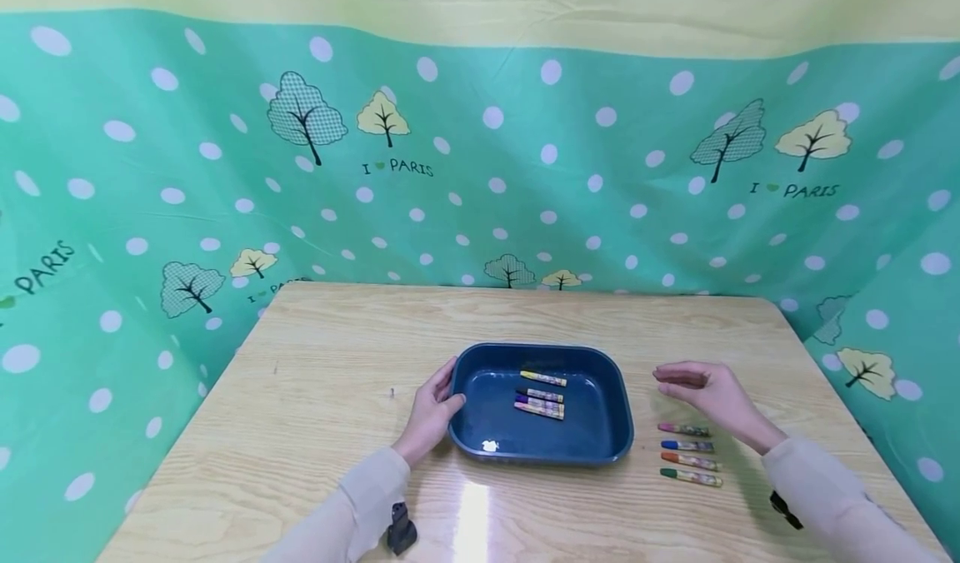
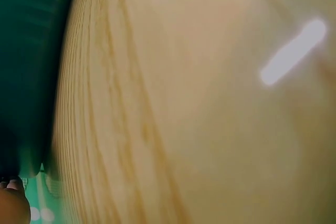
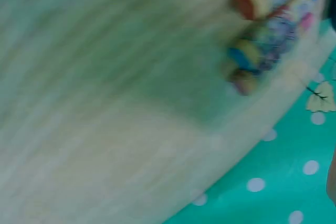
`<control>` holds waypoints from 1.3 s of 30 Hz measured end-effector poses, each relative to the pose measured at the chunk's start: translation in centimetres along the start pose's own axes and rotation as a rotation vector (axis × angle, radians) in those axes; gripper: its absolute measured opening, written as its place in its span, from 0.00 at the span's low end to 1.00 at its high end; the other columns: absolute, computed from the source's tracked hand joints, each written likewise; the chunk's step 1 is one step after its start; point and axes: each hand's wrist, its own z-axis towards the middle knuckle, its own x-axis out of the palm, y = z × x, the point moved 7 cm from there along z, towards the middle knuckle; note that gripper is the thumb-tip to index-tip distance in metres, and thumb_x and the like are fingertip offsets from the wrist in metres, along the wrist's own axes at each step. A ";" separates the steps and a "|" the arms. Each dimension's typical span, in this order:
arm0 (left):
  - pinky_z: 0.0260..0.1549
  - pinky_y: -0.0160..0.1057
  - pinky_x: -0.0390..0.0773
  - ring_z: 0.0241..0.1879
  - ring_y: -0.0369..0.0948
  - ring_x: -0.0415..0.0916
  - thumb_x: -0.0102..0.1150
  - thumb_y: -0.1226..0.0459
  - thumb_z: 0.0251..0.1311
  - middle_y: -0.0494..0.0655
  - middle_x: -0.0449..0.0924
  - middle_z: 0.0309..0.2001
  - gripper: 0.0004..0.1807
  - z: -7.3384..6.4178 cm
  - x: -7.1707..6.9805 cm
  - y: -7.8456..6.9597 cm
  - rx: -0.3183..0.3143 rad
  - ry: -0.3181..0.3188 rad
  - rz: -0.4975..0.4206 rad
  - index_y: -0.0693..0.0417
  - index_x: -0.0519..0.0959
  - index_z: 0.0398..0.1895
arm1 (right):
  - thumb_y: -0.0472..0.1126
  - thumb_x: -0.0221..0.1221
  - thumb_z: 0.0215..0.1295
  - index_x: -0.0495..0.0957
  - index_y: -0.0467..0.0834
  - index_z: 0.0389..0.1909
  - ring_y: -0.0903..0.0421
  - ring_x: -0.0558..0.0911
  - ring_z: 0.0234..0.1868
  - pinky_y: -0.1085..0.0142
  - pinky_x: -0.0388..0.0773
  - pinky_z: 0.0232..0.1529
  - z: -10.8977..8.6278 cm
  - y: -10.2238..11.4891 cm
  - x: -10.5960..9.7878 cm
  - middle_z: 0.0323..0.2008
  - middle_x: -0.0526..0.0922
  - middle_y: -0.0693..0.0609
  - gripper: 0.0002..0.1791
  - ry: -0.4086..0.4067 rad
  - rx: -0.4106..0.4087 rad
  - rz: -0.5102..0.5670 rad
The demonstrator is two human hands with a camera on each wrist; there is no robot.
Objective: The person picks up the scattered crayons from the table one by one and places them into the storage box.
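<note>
- Nearest, right of the tray: green crayon, then orange crayon, blue crayon, pink crayon, roughly parallel on the counter.
- Your left hand grips the tray's left rim, thumb on the inner side.
- In the tray: three crayons close together; yellow crayon just beyond.
- Your right hand hovers near the pink crayon, fingers loosely bent, nothing held.
- Behind the counter: green dotted cloth.
</note>
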 end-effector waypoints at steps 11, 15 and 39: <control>0.63 0.45 0.61 0.66 0.54 0.55 0.48 0.75 0.57 0.61 0.54 0.68 0.33 -0.1 0.0 -0.1 0.004 -0.007 -0.016 0.60 0.56 0.68 | 0.45 0.60 0.58 0.76 0.38 0.51 0.78 0.77 0.40 0.80 0.77 0.41 -0.6 -3.2 -0.7 0.49 0.80 0.41 0.22 0.002 0.067 -0.030; 0.63 0.45 0.61 0.67 0.54 0.54 0.48 0.76 0.57 0.62 0.54 0.68 0.33 -0.2 0.2 -0.9 -0.006 0.011 -0.024 0.62 0.55 0.68 | 0.45 0.61 0.57 0.76 0.38 0.51 0.76 0.78 0.40 0.80 0.78 0.41 -1.0 -4.2 -0.5 0.49 0.80 0.42 0.22 0.031 0.099 -0.046; 0.64 0.45 0.60 0.67 0.54 0.54 0.48 0.76 0.56 0.62 0.53 0.68 0.34 0.1 0.0 0.1 0.023 -0.001 -0.029 0.62 0.54 0.68 | 0.40 0.63 0.54 0.77 0.34 0.49 0.67 0.82 0.38 0.74 0.81 0.38 -2.0 -6.8 1.2 0.45 0.82 0.39 0.22 0.135 0.128 0.000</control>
